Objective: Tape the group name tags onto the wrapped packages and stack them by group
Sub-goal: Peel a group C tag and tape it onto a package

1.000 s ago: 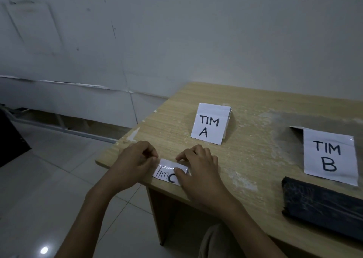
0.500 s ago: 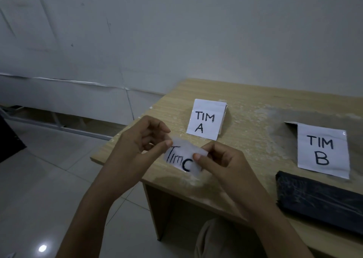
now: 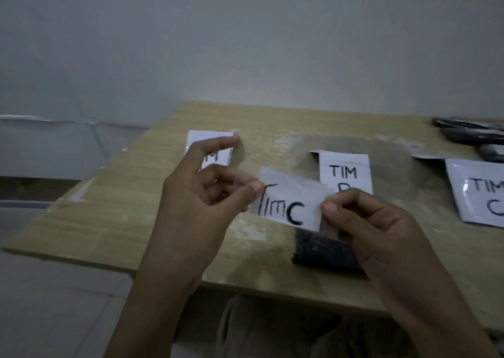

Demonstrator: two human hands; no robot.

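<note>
Paper tag (image 3: 289, 199), white, handwritten "Tim C", held in air over light wooden table (image 3: 122, 213). Left hand (image 3: 196, 207) pinches its left edge, right hand (image 3: 376, 229) pinches its right edge. Black wrapped package (image 3: 319, 251) lies on table just below tag, partly behind right hand. White "TIM B" sign (image 3: 344, 171) behind.

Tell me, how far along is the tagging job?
Done: sign A, sign B and sign C lie on the table. In hand: the left hand and right hand pinch the Tim C tag in the air. Left: taping it on; the black package below looks bare, more packages wait far right, and no tagged one shows.
</note>
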